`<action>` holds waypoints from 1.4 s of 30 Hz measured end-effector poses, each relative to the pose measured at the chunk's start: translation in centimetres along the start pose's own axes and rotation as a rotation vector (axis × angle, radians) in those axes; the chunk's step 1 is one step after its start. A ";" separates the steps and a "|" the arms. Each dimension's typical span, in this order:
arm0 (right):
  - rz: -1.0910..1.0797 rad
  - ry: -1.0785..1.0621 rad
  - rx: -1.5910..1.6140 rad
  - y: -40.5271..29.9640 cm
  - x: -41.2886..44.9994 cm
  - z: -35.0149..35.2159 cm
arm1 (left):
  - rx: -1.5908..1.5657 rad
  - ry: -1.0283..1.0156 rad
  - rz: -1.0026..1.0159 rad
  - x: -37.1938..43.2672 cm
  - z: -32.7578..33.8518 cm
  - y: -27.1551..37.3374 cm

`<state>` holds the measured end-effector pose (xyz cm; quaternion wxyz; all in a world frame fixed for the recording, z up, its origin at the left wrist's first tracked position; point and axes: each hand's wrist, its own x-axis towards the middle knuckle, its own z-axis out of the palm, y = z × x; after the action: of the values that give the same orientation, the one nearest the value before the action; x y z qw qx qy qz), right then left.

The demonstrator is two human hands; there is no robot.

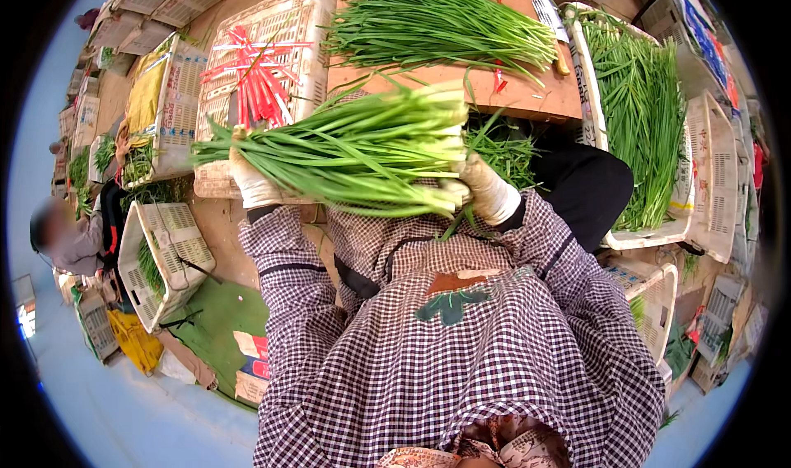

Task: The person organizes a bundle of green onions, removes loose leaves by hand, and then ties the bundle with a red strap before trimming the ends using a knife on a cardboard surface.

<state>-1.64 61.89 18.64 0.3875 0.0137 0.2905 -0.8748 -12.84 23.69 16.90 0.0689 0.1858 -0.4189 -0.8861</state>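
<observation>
I hold a loose bunch of garlic chives (358,153) level above my lap, blurred by motion. My left hand (254,174), in a pale glove, grips it near the leafy tips. The cut white ends lie against my right hand (488,187), also gloved, which supports that side; its fingers are partly hidden. A larger pile of chives (432,29) rests on a wooden board (426,80) beyond the bunch. Red-and-white binding strips (262,88) are fanned out on an upturned plastic crate (213,109) at the left.
A knife (552,26) lies at the board's right end. To the right stands a white crate (590,78) packed with chives (636,116). Loose leaves (503,150) gather below the board. At far left sits another person (80,239) near a tilted crate (182,233).
</observation>
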 end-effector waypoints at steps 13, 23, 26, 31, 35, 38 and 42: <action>-0.052 -0.227 -0.295 -3.5 -11.5 2.1 | -0.311 -0.024 0.098 3.7 -7.0 -0.5; -0.871 0.349 -1.325 0.2 3.9 3.1 | -0.364 -0.278 0.168 2.8 -2.8 1.0; -0.819 0.115 -0.731 2.1 6.3 2.7 | -0.311 -0.288 0.258 2.8 -3.3 2.1; -0.003 -0.497 -0.551 -0.7 -1.2 4.2 | -0.345 -0.104 0.181 2.9 -8.1 0.9; -0.263 -0.320 -0.702 -4.5 -3.6 -1.5 | -0.304 -0.002 0.147 1.7 -6.5 -0.7; -0.216 0.102 -1.015 -4.3 0.8 -1.4 | -0.272 0.083 0.183 4.1 -10.1 -1.1; -0.127 0.157 -0.749 1.6 6.7 0.0 | -0.359 -0.396 0.354 3.1 -2.7 -1.0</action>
<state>-5.25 56.52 16.22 0.2872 -0.0798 0.6189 -0.7268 -14.63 21.56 13.70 0.1708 -0.0809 -0.2868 -0.9392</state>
